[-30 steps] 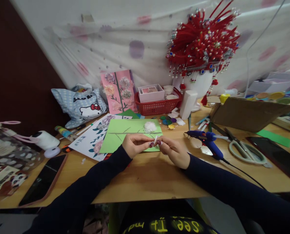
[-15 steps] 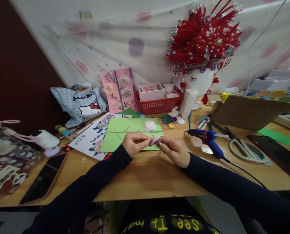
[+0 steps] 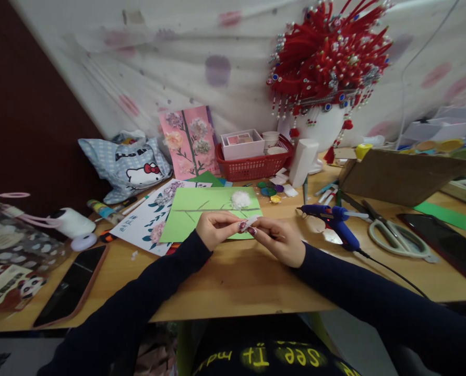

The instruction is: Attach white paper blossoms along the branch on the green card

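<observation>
Between my fingertips is a small piece of white paper or tissue [image 3: 252, 221]; its exact material is too small to tell. My left hand [image 3: 218, 230] pinches it from one side, and my right hand [image 3: 279, 239] grips it from the other, thumb and fingers pressed together. Both hands are just above the near edge of a light green card [image 3: 189, 215]. On that card a drawn branch runs sideways, and a fluffy white flower [image 3: 241, 199] sits above the line. A white sheet with painted flowers [image 3: 139, 230] lies partly under the card.
To the right are a blue glue gun [image 3: 336, 222] with a cord, scissors [image 3: 397, 239] and a dark phone [image 3: 442, 243]. Behind stand a red basket [image 3: 252, 168], a pink flower card [image 3: 183, 156] and small paint pots [image 3: 270, 189]. Another phone [image 3: 74, 284] lies left.
The view has tilted very slightly. Both hands stay in nearly the same place, and the white piece between the fingertips has turned a little.
</observation>
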Motion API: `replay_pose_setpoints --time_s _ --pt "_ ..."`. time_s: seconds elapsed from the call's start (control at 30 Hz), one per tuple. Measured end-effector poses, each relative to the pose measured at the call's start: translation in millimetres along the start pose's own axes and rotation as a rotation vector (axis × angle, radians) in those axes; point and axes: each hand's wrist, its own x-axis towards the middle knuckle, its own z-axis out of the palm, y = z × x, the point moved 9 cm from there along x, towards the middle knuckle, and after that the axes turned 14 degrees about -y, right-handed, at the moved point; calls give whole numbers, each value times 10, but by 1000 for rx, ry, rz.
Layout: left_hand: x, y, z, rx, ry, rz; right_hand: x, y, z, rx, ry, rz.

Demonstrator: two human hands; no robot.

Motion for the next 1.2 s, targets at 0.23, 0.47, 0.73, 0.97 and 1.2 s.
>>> replay_pose_setpoints --time_s 0.23,0.47,0.73,0.97,1.2 --pt "-4 -27 5 -6 -8 -17 -5 1 -10 -3 11 2" --pt "-9 1 21 17 -10 4 -1 14 -11 -10 21 9" --pt "-64 229 93 324 41 134 -4 53 -46 2 72 27" --pt "-105 261 78 440 113 149 5 22 -40 -39 63 54" --pt "-95 -61 -25 70 137 -89 -7 30 -56 -70 67 81"
